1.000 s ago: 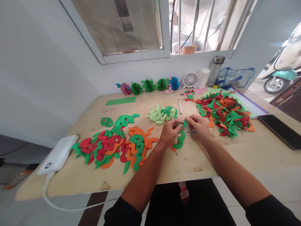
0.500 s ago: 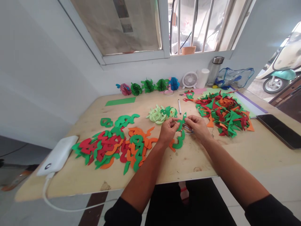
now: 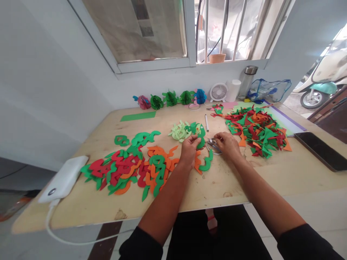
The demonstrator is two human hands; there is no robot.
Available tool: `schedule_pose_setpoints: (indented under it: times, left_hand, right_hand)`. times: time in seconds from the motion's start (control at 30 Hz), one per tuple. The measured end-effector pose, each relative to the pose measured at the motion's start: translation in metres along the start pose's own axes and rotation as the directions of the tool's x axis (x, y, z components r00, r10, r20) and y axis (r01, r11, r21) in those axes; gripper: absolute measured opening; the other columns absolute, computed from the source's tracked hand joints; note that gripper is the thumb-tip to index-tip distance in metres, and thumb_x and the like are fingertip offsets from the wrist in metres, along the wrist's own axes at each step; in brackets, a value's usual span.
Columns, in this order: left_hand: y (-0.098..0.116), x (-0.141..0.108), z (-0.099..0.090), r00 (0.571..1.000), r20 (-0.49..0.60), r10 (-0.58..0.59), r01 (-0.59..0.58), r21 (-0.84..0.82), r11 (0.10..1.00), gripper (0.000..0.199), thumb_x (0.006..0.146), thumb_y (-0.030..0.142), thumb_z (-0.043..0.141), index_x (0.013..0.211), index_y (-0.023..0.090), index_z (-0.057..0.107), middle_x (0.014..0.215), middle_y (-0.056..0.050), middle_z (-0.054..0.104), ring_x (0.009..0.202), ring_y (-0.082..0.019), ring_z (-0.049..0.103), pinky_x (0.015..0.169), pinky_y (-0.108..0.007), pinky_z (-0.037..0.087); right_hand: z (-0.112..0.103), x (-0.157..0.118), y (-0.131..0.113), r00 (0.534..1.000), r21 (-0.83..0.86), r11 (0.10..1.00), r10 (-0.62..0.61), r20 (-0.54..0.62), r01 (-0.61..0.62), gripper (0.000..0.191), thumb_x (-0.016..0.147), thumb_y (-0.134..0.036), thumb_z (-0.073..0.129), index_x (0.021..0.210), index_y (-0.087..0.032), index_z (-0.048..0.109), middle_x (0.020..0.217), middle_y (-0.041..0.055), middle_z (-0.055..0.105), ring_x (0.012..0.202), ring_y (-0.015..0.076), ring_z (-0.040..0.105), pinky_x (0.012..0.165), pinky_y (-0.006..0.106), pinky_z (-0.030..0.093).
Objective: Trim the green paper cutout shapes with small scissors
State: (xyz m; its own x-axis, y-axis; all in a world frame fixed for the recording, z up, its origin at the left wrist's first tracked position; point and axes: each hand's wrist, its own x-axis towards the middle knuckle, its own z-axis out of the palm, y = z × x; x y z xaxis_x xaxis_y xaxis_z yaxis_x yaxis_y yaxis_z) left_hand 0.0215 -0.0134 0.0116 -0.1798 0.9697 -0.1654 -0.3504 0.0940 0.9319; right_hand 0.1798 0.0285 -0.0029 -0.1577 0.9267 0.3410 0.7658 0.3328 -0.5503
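Note:
My left hand (image 3: 190, 147) is closed, pinching a wavy green paper cutout (image 3: 201, 141) between thumb and fingers. A small white patch shows at the cutout's upper tip. My right hand (image 3: 227, 144) is also closed, its fingertips on a small grey metallic item (image 3: 214, 145) with a whitish spot; its exact kind is unclear. Around that item, a pale ring (image 3: 209, 150) shows near the tabletop. Just below the hands lies another curved green cutout (image 3: 207, 162), beside an orange cutout (image 3: 198, 163). Light green cutouts (image 3: 179, 131) lie beyond my left hand.
Red, green and orange cutouts (image 3: 124, 164) spread over the left of the table. Paper scraps (image 3: 262, 130) are heaped at right, near a phone (image 3: 320, 150). A pen (image 3: 206, 122) lies ahead. Paper figures (image 3: 171, 98) and a small fan (image 3: 219, 92) line the wall.
My hands have moved apart. My left hand has drawn the green cutout leftward, away from my right hand, which stays by the grey item and ring.

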Motion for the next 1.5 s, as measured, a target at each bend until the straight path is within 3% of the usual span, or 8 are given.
schedule_pose_setpoints:
  times: [0.23, 0.43, 0.73, 0.9, 1.13, 1.27, 1.5]
  left_hand:
    - [-0.005, 0.001, 0.001, 0.999, 0.025, -0.035, 0.036, -0.046, 0.998, 0.025, 0.062, 0.032, 0.065, 0.077, 0.015, 0.055, 0.065, -0.001, 0.066, 0.053, -0.011, 0.061, 0.054, -0.022, 0.044]
    - [-0.007, 0.002, 0.004, 0.996, 0.030, -0.087, 0.090, -0.095, 0.991, 0.019, 0.064, 0.024, 0.065, 0.076, 0.015, 0.053, 0.064, -0.001, 0.065, 0.057, -0.012, 0.063, 0.057, -0.024, 0.048]
    - [-0.011, 0.003, 0.007, 0.991, 0.029, -0.127, 0.130, -0.163, 0.978, 0.009, 0.069, 0.014, 0.061, 0.072, 0.015, 0.053, 0.073, -0.003, 0.064, 0.071, -0.014, 0.063, 0.065, -0.028, 0.052]
    - [-0.013, 0.003, 0.007, 0.994, 0.046, -0.103, 0.110, -0.179, 0.978, 0.010, 0.067, 0.015, 0.063, 0.072, 0.015, 0.055, 0.069, -0.001, 0.061, 0.068, -0.011, 0.060, 0.064, -0.025, 0.052]
    - [-0.017, 0.003, 0.008, 0.995, 0.045, -0.086, 0.093, -0.203, 0.975, 0.014, 0.063, 0.019, 0.065, 0.071, 0.015, 0.054, 0.070, 0.000, 0.059, 0.067, -0.011, 0.058, 0.064, -0.026, 0.052]
    - [-0.018, 0.003, 0.009, 0.997, 0.035, -0.075, 0.081, -0.213, 0.974, 0.015, 0.062, 0.019, 0.066, 0.071, 0.015, 0.054, 0.070, 0.001, 0.058, 0.065, -0.011, 0.058, 0.065, -0.027, 0.052]
    - [-0.018, 0.004, 0.008, 0.995, 0.032, -0.094, 0.098, -0.180, 0.979, 0.016, 0.062, 0.022, 0.065, 0.071, 0.015, 0.055, 0.067, 0.001, 0.059, 0.061, -0.011, 0.057, 0.065, -0.028, 0.051]
  right_hand:
    - [0.005, 0.000, 0.001, 0.990, -0.151, 0.982, -0.095, 0.101, 0.110, 0.018, 0.078, -0.015, 0.051, 0.082, -0.020, 0.067, 0.084, 0.0074, 0.067, 0.079, 0.0216, 0.052, 0.070, 0.032, 0.036]
    - [0.005, 0.000, 0.001, 0.988, -0.141, 0.980, -0.132, 0.080, 0.143, 0.017, 0.077, -0.014, 0.051, 0.081, -0.020, 0.066, 0.084, 0.0074, 0.066, 0.079, 0.0215, 0.052, 0.070, 0.031, 0.036]
    - [-0.010, 0.000, -0.008, 0.998, 0.081, 0.996, 0.020, 0.053, -0.025, 0.015, 0.076, -0.021, 0.050, 0.080, -0.019, 0.064, 0.077, 0.0032, 0.066, 0.067, 0.0157, 0.056, 0.062, 0.027, 0.040]
    - [-0.026, 0.006, -0.018, 0.997, 0.181, 0.983, -0.026, 0.078, 0.011, 0.015, 0.073, -0.021, 0.051, 0.081, -0.019, 0.065, 0.077, 0.0033, 0.067, 0.067, 0.0153, 0.057, 0.061, 0.026, 0.041]
    - [-0.009, 0.011, -0.012, 0.977, -0.002, 0.999, -0.038, 0.209, 0.039, 0.015, 0.074, -0.017, 0.051, 0.080, -0.020, 0.064, 0.075, 0.0018, 0.068, 0.066, 0.0151, 0.057, 0.061, 0.025, 0.039]
    - [0.003, 0.011, -0.001, 0.982, -0.085, 0.990, -0.093, 0.167, 0.108, 0.017, 0.075, -0.015, 0.049, 0.080, -0.020, 0.064, 0.082, 0.0038, 0.067, 0.076, 0.0173, 0.058, 0.066, 0.027, 0.039]
    - [0.005, 0.008, 0.003, 0.977, -0.089, 0.983, -0.147, 0.157, 0.162, 0.019, 0.072, -0.011, 0.048, 0.082, -0.021, 0.061, 0.082, 0.0034, 0.064, 0.077, 0.0175, 0.056, 0.066, 0.026, 0.037]
